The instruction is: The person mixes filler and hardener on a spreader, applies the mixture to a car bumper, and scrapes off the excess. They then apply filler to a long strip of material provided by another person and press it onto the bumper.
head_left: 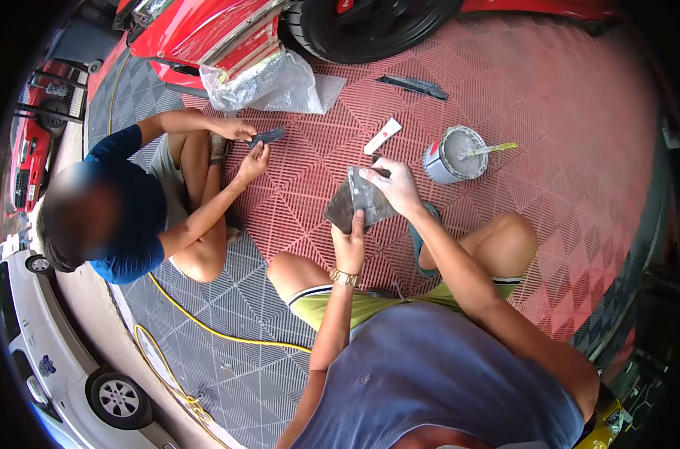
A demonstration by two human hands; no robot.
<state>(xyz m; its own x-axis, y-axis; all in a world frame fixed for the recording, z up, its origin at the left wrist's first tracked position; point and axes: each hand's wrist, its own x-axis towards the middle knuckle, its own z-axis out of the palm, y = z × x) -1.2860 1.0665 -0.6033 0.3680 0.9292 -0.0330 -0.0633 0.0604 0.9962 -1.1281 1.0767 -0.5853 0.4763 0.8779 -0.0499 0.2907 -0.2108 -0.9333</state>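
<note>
My left hand [349, 247], with a gold watch at its wrist, is closed on the lower edge of a dark flat plate [340, 208]. Against that plate lies a thin grey-smeared flat sheet [371, 199], and the fingers of my right hand [398, 185] pinch its upper edge. Whitish powder or paste marks my right hand. Just beyond it stands an open can of grey paste [459, 156], a yellow-green stick [491, 150] leaning in it. A white tube [383, 136] lies on the floor ahead of my hands.
At the left another person [130, 198] sits holding a dark piece [267, 138]. A red vehicle [197, 34] with bubble wrap [272, 86] beneath it is ahead. A black strip [412, 87] lies near its tyre [370, 30]. A yellow hose [205, 322] crosses the tiles.
</note>
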